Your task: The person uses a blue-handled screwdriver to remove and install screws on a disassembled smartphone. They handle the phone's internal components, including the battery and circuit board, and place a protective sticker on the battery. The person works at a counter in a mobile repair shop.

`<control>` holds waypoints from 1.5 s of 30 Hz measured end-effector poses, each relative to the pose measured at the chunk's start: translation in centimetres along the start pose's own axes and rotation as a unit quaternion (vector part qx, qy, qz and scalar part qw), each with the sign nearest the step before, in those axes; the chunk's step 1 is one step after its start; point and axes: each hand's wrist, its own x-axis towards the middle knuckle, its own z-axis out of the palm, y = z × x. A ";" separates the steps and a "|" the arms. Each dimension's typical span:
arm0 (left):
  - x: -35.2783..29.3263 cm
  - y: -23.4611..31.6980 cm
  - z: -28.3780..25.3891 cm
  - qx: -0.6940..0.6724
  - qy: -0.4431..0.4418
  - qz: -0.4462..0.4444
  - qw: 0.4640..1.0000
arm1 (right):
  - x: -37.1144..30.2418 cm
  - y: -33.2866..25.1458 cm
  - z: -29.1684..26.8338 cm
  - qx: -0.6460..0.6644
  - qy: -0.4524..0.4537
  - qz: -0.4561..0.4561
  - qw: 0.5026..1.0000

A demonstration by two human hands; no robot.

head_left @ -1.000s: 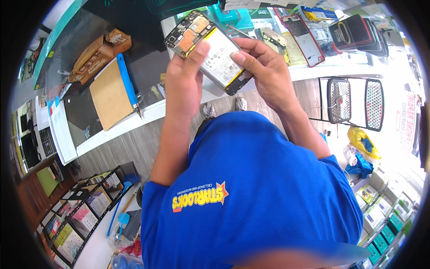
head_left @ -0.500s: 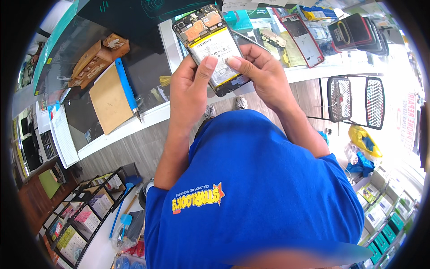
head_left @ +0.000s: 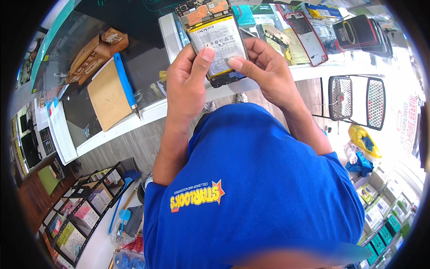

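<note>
The phone (head_left: 214, 43), upper middle of the frame, stands opened: back off, battery (head_left: 222, 32) seated, orange-patched board (head_left: 197, 16) exposed; the back is not yet on. The left hand (head_left: 186, 75) and right hand (head_left: 271, 74) grip its sides, thumbs on the battery. Upper right, a red-rimmed shell (head_left: 308, 38) rests on the desk (head_left: 349, 71).

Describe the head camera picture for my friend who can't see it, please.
A person's left hand and right hand hold an opened phone, both thumbs over its pale battery. Behind is a counter, with a tan sheet to the left and a red phone frame to the right.
</note>
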 end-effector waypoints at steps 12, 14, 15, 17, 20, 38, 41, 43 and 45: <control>-0.1 0.3 0.3 -0.052 0.034 0.028 0.998 | 0.1 0.8 0.7 -0.012 -0.052 -0.007 0.999; -0.3 0.4 0.2 -0.033 0.040 0.037 0.998 | 0.3 0.6 0.8 -0.069 -0.023 -0.019 0.997; -0.5 0.6 0.1 -0.020 0.045 0.048 0.998 | 0.6 0.4 0.9 -0.104 0.009 -0.089 0.991; -0.6 0.9 0.1 0.010 0.051 0.068 0.996 | 1.0 0.0 1.3 -0.177 0.088 -0.211 0.957; -0.9 1.4 0.2 0.054 0.056 0.090 0.993 | 1.2 -1.3 0.8 -0.315 0.052 -0.335 0.887; -1.1 1.1 0.8 0.159 0.030 0.208 0.965 | 0.4 -1.9 2.0 -0.435 0.075 -0.377 0.815; -1.1 0.8 0.9 0.161 0.031 0.215 0.963 | 0.3 -2.1 2.0 -0.445 0.072 -0.359 0.817; -1.1 0.8 0.7 0.181 0.030 0.217 0.959 | 0.3 -2.2 1.9 -0.459 0.064 -0.349 0.814; -1.2 0.7 0.7 0.151 0.028 0.215 0.965 | 0.3 -2.3 1.7 -0.416 0.051 -0.334 0.844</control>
